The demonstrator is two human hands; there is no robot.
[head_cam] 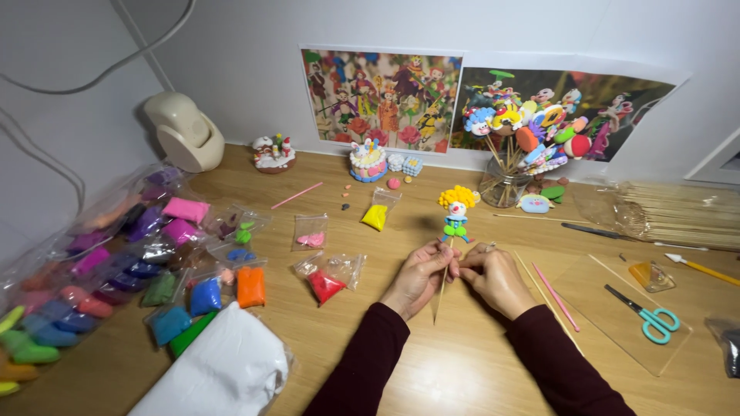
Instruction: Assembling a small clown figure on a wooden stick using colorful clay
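Pale wooden desk against white walls, two colourful posters taped above.

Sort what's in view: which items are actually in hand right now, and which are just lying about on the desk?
In hand:
- clown figure on a wooden stick
- left hand and right hand, both pinching the stick

Lying about:
- scissors on a clear board
- red clay bag, yellow clay bag
- jar of finished figures
- pink stick
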